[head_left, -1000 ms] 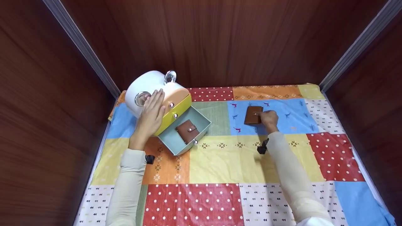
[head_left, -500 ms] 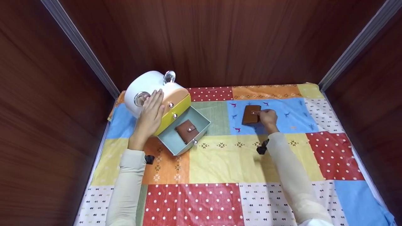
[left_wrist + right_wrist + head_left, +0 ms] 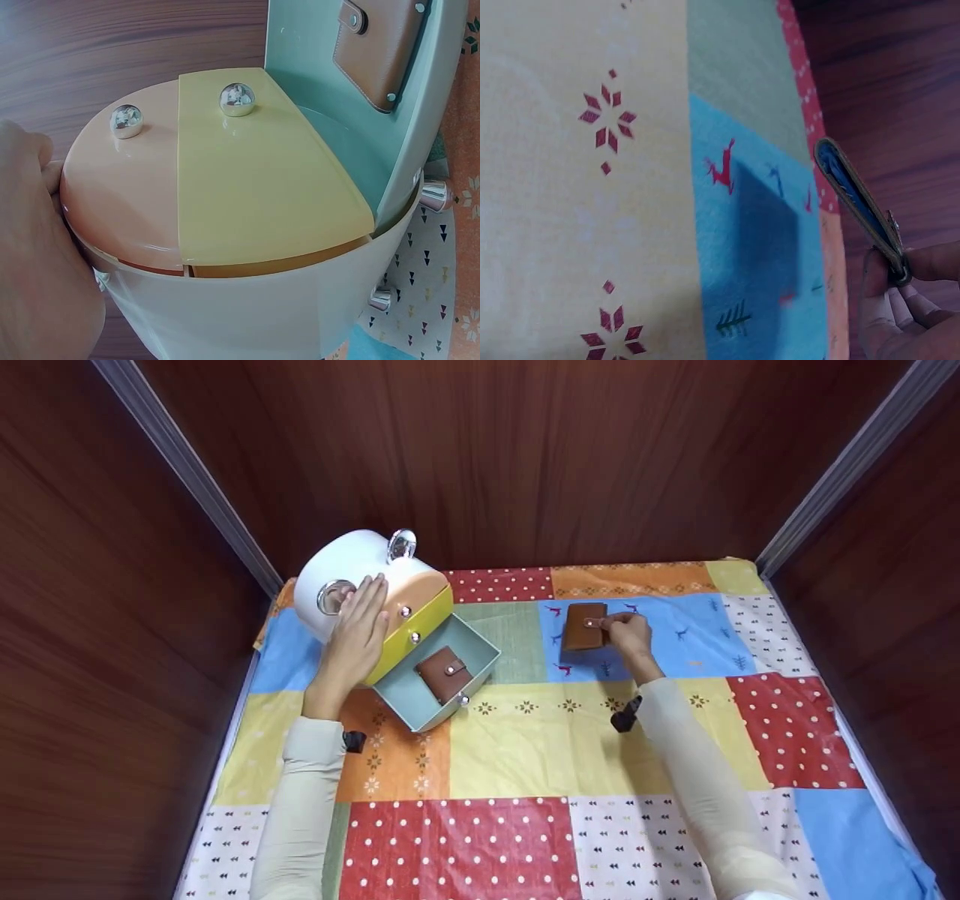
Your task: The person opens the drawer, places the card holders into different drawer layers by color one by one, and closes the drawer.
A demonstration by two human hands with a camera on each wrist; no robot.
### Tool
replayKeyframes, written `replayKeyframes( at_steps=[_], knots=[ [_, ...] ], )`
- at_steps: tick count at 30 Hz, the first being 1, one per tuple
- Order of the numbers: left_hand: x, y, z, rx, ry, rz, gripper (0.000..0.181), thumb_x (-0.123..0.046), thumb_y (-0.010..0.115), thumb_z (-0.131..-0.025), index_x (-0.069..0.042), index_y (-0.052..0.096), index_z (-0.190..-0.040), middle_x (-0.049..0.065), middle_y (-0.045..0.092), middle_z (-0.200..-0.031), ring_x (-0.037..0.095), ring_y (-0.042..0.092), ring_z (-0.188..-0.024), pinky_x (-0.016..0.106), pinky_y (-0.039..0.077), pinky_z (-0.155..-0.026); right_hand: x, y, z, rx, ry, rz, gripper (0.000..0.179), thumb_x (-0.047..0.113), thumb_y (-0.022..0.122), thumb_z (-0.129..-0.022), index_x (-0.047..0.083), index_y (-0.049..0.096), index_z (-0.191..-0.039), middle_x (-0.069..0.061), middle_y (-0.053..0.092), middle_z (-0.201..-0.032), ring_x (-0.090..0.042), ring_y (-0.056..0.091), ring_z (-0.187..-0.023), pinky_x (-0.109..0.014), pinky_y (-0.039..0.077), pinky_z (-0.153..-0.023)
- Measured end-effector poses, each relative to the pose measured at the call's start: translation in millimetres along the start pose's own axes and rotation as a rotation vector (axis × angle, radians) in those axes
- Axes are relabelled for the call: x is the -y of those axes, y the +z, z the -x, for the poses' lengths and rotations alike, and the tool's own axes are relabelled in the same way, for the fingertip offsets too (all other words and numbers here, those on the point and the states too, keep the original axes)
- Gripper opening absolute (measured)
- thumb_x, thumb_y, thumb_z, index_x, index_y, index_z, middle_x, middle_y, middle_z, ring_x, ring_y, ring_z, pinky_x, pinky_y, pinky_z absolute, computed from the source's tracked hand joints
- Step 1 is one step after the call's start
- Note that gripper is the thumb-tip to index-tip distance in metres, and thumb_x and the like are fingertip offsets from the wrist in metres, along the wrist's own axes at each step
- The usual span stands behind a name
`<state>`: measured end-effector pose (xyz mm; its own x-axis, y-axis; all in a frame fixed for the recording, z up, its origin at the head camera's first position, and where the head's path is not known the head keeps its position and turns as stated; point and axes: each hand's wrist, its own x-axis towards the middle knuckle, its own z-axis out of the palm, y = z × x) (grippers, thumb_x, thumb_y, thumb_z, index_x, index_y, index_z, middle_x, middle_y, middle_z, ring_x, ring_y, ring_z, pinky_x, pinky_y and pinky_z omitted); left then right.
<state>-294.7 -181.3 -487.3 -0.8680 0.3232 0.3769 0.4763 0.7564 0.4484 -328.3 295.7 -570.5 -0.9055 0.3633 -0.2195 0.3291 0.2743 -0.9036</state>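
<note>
My left hand (image 3: 355, 640) rests on top of a white rounded drawer box (image 3: 330, 562), its fingers straight. The box has an orange drawer (image 3: 124, 187) and a yellow drawer (image 3: 255, 180), both pushed in. Below them a pale green drawer (image 3: 396, 703) is pulled out, and a reddish-brown wallet (image 3: 444, 675) with a snap strap lies in it. My right hand (image 3: 631, 639) pinches a tan-brown wallet (image 3: 581, 628) by its strap side. In the right wrist view that wallet shows edge-on, raised over the cloth, with its shadow beneath.
A patchwork tablecloth (image 3: 510, 750) covers the table. Dark wood panels (image 3: 495, 465) stand behind it and at both sides, joined by grey metal posts (image 3: 187, 472). The pulled-out drawer juts over the cloth toward the front right.
The right hand has lifted the tan-brown wallet off the cloth and carried it a little left. The left hand stays on the box, and the green drawer is unmoved.
</note>
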Motion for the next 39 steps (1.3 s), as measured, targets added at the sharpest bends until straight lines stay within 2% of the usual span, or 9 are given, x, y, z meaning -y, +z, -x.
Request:
replayKeyframes(
  at_steps=[9,12,16,21,25,28,35,39],
  knots=[
    [0.8,-0.3,1.5,0.001,-0.003,0.003,0.054,-0.023,0.033,-0.117,-0.006,0.030,-0.167,0.009,0.026,-0.177,0.031,0.018,-0.167,0.046,0.007,-0.139,15,6,12.6,0.056,-0.065,-0.058,0.032,0.015,0.059,-0.107,-0.005,0.069,-0.129,-0.021,0.069,-0.126,-0.013,0.069,-0.089,-0.049,0.061,-0.103],
    [0.2,-0.9,1.9,0.004,-0.006,0.005,0.054,-0.023,0.034,-0.117,-0.006,0.030,-0.167,0.008,0.026,-0.178,0.030,0.017,-0.167,0.045,0.007,-0.139,20,8,17.0,0.069,-0.089,-0.048,0.033,0.017,0.059,-0.107,-0.004,0.069,-0.131,-0.022,0.069,-0.128,-0.012,0.070,-0.088,-0.051,0.060,-0.103],
    [-0.1,-1.0,1.5,0.012,-0.010,0.005,0.054,-0.024,0.034,-0.117,-0.006,0.029,-0.168,0.008,0.025,-0.178,0.030,0.017,-0.167,0.045,0.007,-0.139,27,10,22.5,0.093,-0.100,-0.048,0.033,0.017,0.059,-0.108,-0.003,0.068,-0.133,-0.022,0.069,-0.130,-0.016,0.071,-0.094,-0.051,0.060,-0.103],
    [-0.1,-0.9,0.5,0.022,-0.015,-0.001,0.055,-0.026,0.032,-0.117,-0.006,0.028,-0.168,0.009,0.023,-0.178,0.030,0.015,-0.167,0.046,0.005,-0.139,35,14,25.4,0.115,-0.119,-0.051,0.033,0.016,0.059,-0.108,-0.004,0.068,-0.133,-0.022,0.069,-0.131,-0.019,0.071,-0.101,-0.035,0.063,-0.093],
    [-0.1,-1.2,0.0,0.025,-0.014,0.000,0.055,-0.026,0.032,-0.117,-0.006,0.027,-0.168,0.009,0.023,-0.178,0.030,0.015,-0.167,0.046,0.005,-0.139,43,17,27.7,0.115,-0.129,-0.059,0.034,0.014,0.061,-0.106,-0.006,0.066,-0.133,-0.022,0.069,-0.127,-0.015,0.069,-0.095,-0.023,0.061,-0.080],
    [-0.6,-2.0,-0.3,0.019,-0.008,0.006,0.055,-0.025,0.033,-0.117,-0.006,0.029,-0.168,0.009,0.025,-0.178,0.030,0.017,-0.167,0.046,0.006,-0.139,48,18,30.6,0.120,-0.133,-0.072,0.033,0.012,0.062,-0.105,-0.006,0.067,-0.132,-0.020,0.069,-0.124,-0.011,0.068,-0.091,-0.019,0.059,-0.074],
    [-1.4,-3.4,-0.2,0.028,-0.011,0.003,0.055,-0.026,0.033,-0.117,-0.007,0.028,-0.168,0.008,0.024,-0.178,0.029,0.016,-0.167,0.046,0.005,-0.139,59,23,38.0,0.139,-0.160,-0.065,0.031,0.012,0.062,-0.105,-0.005,0.069,-0.129,-0.015,0.071,-0.116,-0.010,0.069,-0.088,-0.027,0.062,-0.080],
    [-1.2,-3.8,-0.6,0.041,-0.022,-0.004,0.055,-0.026,0.031,-0.117,-0.008,0.027,-0.169,0.007,0.023,-0.178,0.027,0.015,-0.168,0.044,0.004,-0.139,63,28,41.7,0.145,-0.188,-0.077,0.028,0.010,0.063,-0.104,-0.006,0.070,-0.125,-0.012,0.070,-0.108,-0.009,0.068,-0.084,-0.025,0.061,-0.077]
  ],
)
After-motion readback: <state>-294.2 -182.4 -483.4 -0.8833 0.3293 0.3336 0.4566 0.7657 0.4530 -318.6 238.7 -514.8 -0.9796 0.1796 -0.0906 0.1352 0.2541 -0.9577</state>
